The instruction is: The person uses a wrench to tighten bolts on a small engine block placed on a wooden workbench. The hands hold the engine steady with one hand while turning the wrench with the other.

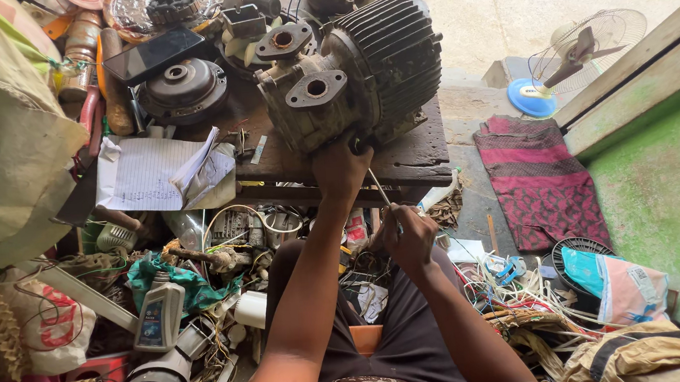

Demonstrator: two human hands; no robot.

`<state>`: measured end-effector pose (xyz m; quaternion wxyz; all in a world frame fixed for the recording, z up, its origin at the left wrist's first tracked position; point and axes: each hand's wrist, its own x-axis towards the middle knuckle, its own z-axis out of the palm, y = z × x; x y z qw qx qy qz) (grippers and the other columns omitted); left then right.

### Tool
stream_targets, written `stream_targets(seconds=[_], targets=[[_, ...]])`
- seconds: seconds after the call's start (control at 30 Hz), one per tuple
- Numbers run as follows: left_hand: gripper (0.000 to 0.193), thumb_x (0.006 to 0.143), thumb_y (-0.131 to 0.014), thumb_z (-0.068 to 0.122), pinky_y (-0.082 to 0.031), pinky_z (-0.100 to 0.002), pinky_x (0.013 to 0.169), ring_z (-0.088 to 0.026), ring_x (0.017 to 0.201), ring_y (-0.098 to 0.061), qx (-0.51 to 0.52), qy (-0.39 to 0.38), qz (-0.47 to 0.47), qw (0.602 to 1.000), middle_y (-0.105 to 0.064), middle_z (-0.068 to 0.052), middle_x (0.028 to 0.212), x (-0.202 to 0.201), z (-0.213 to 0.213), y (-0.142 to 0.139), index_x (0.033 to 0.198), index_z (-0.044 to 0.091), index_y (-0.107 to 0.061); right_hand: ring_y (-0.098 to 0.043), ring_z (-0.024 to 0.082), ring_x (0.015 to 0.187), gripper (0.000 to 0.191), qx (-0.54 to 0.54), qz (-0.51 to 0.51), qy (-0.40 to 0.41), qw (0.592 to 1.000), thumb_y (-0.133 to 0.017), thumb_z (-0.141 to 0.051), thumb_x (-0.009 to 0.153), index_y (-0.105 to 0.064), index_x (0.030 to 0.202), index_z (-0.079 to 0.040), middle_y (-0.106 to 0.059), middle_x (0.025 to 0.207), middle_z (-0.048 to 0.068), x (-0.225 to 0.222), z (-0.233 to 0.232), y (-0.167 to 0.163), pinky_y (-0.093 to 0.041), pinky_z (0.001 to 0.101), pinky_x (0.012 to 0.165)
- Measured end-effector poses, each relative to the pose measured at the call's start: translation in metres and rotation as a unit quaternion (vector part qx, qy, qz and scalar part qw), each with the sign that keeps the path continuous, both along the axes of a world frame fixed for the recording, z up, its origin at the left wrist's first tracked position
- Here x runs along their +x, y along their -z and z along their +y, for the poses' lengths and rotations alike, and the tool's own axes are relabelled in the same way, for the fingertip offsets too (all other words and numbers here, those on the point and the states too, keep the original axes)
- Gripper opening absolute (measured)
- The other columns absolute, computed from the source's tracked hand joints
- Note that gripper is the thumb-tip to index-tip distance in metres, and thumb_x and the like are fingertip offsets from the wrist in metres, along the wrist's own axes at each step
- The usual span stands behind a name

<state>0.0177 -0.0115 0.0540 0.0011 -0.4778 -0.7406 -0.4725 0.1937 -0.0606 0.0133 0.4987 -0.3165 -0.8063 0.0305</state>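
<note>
A grimy pump motor [355, 68] with a ribbed dark housing lies on a worn wooden table [418, 160]. My left hand [340, 167] presses against its lower front edge, fingers curled on the casing. My right hand [408, 238] sits lower, near my lap, shut on the handle of a screwdriver [380, 189]. The screwdriver's thin metal shaft runs up and left to the motor's underside beside my left hand. Its tip is hidden there.
On the table are a phone [153, 54], a round metal part [182, 86] and a notepad [149, 174]. Wires, an oil bottle [158, 314] and scrap crowd the floor on the left. A small fan [580, 55], a red cloth [537, 179] and a green wall [672, 197] lie right.
</note>
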Motion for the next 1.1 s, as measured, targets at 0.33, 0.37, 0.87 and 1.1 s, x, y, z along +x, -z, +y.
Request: stream_targets(seconds=[0.33,0.37,0.87,1.1], targets=[[0.023,0.096,-0.069,0.021,-0.058,-0.044,0.082,-0.034,0.085,-0.074,0.089,0.029,0.079,0.992,-0.077,-0.014,0.095,-0.012,0.002,0.027,0.117,0.015,-0.076,-0.053,0.011,0.042,0.011,0.096,0.015,-0.023,0.995,-0.071,-0.003,0.099,-0.061,0.095,-0.006,-0.065,0.064,0.006,-0.02,0.045,-0.06,-0.036,0.0289,0.039],[0.026,0.093,-0.069,0.02,-0.058,-0.044,0.081,-0.035,0.084,-0.074,0.085,0.036,0.084,0.992,-0.077,-0.014,0.095,-0.013,0.002,0.027,0.118,0.015,-0.076,-0.052,0.01,0.043,0.011,0.097,0.001,-0.029,0.995,-0.07,-0.004,0.101,-0.06,0.097,-0.007,-0.066,0.066,0.006,-0.025,0.052,-0.072,-0.035,0.0288,0.039],[0.024,0.094,-0.071,0.036,-0.059,-0.043,0.065,-0.031,0.072,-0.073,0.001,-0.02,0.094,0.995,-0.076,-0.009,0.084,-0.006,0.008,0.029,0.11,0.02,-0.077,-0.06,0.023,0.049,0.014,0.07,-0.126,0.005,0.99,-0.07,-0.015,0.104,-0.058,0.112,-0.011,-0.061,0.063,0.006,-0.059,0.059,-0.168,-0.043,0.0386,0.048],[0.023,0.096,-0.067,0.04,-0.058,-0.045,0.064,-0.033,0.071,-0.072,0.007,-0.02,0.09,0.996,-0.076,-0.009,0.083,-0.005,0.01,0.029,0.106,0.023,-0.078,-0.062,0.024,0.05,0.018,0.081,-0.139,-0.012,0.987,-0.07,-0.014,0.101,-0.058,0.115,-0.011,-0.062,0.062,0.005,-0.079,0.082,-0.182,-0.045,0.0395,0.048]])
